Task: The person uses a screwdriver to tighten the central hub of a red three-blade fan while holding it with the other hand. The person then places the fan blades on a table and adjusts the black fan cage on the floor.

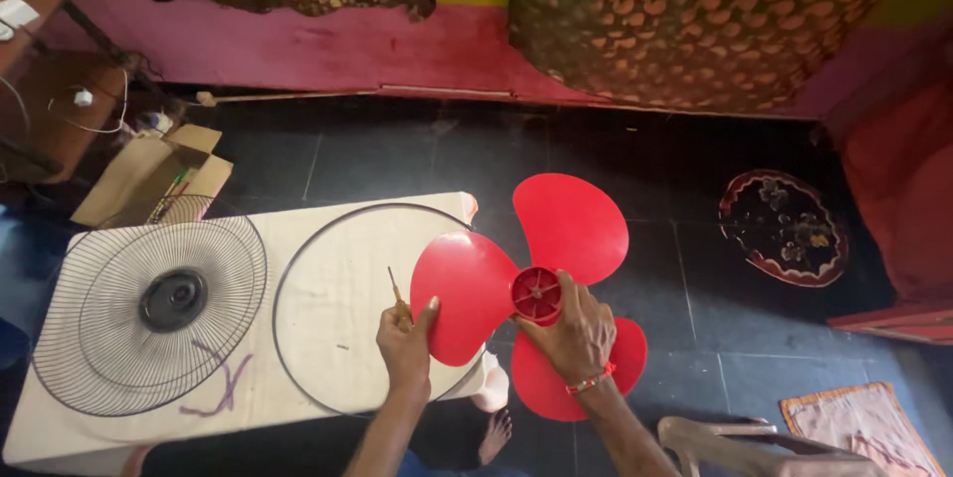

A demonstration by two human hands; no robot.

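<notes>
Far left of frame: wire fan guard flat on white table. Next, thin guard ring on same table. Lower centre: left hand closed around small screwdriver, thumb against red fan blade. Right hand grips blade's hub, blade held over dark floor.

A dim room with a dark tiled floor and a bright wall

Dark floor tiles meet a pink and yellow wall hung with brown patterned cloth; a low white table, cardboard box, round mat and plastic chair stand about.
</notes>
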